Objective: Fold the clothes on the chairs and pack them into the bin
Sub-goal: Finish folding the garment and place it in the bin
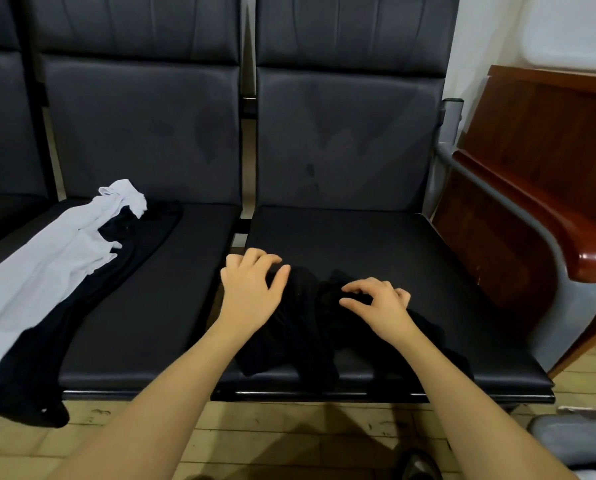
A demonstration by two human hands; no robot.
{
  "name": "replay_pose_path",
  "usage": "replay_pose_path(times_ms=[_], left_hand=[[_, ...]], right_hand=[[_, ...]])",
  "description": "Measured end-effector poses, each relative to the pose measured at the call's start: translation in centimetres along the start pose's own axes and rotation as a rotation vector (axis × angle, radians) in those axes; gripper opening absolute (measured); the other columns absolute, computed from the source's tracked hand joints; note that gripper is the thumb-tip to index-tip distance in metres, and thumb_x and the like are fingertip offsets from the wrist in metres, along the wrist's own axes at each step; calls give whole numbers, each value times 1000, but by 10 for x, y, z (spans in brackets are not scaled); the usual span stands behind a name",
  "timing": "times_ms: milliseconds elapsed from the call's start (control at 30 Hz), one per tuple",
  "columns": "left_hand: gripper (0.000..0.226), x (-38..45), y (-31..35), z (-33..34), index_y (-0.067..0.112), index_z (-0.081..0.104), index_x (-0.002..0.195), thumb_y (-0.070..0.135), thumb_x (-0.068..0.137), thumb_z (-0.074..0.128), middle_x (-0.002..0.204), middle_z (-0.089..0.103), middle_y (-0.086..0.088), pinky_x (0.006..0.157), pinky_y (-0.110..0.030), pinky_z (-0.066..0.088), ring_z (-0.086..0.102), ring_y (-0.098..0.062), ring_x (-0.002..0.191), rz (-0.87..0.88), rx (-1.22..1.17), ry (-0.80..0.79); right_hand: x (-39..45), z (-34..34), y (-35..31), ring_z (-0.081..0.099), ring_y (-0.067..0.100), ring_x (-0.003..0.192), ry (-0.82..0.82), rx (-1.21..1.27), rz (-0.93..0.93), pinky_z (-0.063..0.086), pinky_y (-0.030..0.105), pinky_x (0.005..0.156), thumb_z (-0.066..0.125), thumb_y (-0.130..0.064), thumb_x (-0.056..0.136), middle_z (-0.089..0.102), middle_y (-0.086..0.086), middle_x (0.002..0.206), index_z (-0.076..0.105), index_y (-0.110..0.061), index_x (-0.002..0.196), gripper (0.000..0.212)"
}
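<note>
Head view: a crumpled black garment [300,327] lies on the front half of the right-hand chair seat [376,244], its lower folds reaching the seat's front edge. Both hands are on it. The left hand [251,289] sits at the garment's upper left corner, near the left edge of that seat, with fingers curled down into the cloth and the thumb pressed against the fabric, gripping it. The right hand [379,303] rests on the garment's middle, just right of the left hand, with thumb and forefinger pinching a raised fold and the other fingers bent over the cloth. The two hands are near each other but apart, with dark cloth between them.

Left of that seat, on the neighbouring chair seat [172,289], a white garment [43,268] lies stretched out, partly over another black garment [92,299]; both hang past the front edge. A wooden cabinet [538,188] stands right of the right-hand seat.
</note>
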State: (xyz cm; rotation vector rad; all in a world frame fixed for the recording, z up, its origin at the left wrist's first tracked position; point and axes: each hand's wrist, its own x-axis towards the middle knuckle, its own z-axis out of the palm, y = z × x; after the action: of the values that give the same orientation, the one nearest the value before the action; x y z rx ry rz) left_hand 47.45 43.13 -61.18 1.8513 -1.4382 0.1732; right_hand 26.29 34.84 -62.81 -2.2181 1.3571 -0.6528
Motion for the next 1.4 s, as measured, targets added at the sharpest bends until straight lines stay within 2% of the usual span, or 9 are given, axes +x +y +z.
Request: replay_pose_path(times_ms=[167, 300, 433, 533, 667, 833, 1067, 1333, 1400], left_hand=[[60, 0, 22, 21, 25, 61, 119, 68, 81, 44, 117, 58, 10, 82, -32, 28, 42, -22, 106, 107, 136, -159], [49, 0, 24, 34, 29, 53, 128, 56, 87, 53, 122, 56, 9, 88, -31, 26, 36, -19, 114, 89, 287, -311], [24, 6, 14, 30, 27, 69, 109, 38, 90, 59, 105, 66, 7, 89, -31, 30, 44, -21, 107, -46, -54, -176], [19, 13, 11, 17, 25, 71, 105, 32, 89, 63, 105, 67, 9, 101, -38, 37, 49, -17, 109, -162, -368, -93], [17, 20, 27, -8, 20, 68, 106, 20, 91, 61, 101, 64, 13, 88, -11, 41, 54, 3, 98, -180, -574, -22], [13, 18, 49, -34, 24, 70, 98, 17, 90, 62, 98, 71, 7, 91, -29, 50, 65, -11, 97, -236, -834, -37], [14, 10, 75, -57, 16, 71, 96, 9, 88, 63, 94, 72, 4, 84, -22, 52, 67, -9, 92, -185, -906, -66], [12, 7, 69, -62, 20, 72, 95, 14, 88, 65, 92, 72, 3, 83, -34, 53, 65, -24, 91, -127, -807, -145], [11, 8, 65, -62, 22, 72, 94, 18, 87, 66, 89, 70, 2, 81, -37, 52, 63, -28, 88, -128, -750, -135]], right_hand=[[1, -7, 3, 34, 0, 112, -98, -65, -81, 5, 23, 93, 67, -46, 82, 51, -24, 113, 58, -44, 114, 33], [1, -8, 12, 42, -1, 104, -110, -161, -139, 10, 27, 98, 63, -38, 89, 54, -24, 99, 64, -41, 99, 11], [4, -22, 11, 55, 1, 102, -24, 192, -73, 23, 34, 108, 67, -31, 87, 69, -21, 89, 71, -41, 86, 10], [-1, -41, -2, 64, 4, 99, 68, 517, -35, 45, 21, 94, 65, -19, 89, 72, -11, 94, 76, -26, 94, 14], [-6, -57, -16, 63, -7, 93, 274, 586, 34, 46, 5, 80, 58, -17, 94, 71, -15, 95, 73, -22, 100, 17], [-15, -51, -22, 59, 2, 99, 263, 423, -78, 45, 37, 100, 65, -22, 89, 65, -13, 102, 66, -34, 109, 23], [-27, -28, -65, 52, 12, 118, 44, 462, -198, 34, 48, 107, 65, -63, 67, 62, -30, 106, 52, -58, 105, 41], [-27, -26, -84, 55, 11, 108, 113, 591, -227, 42, 45, 101, 70, -38, 81, 60, -20, 101, 62, -45, 88, 13], [-27, -27, -86, 59, 7, 99, 154, 640, -252, 45, 35, 95, 69, -21, 85, 63, -17, 94, 63, -38, 81, 18]])
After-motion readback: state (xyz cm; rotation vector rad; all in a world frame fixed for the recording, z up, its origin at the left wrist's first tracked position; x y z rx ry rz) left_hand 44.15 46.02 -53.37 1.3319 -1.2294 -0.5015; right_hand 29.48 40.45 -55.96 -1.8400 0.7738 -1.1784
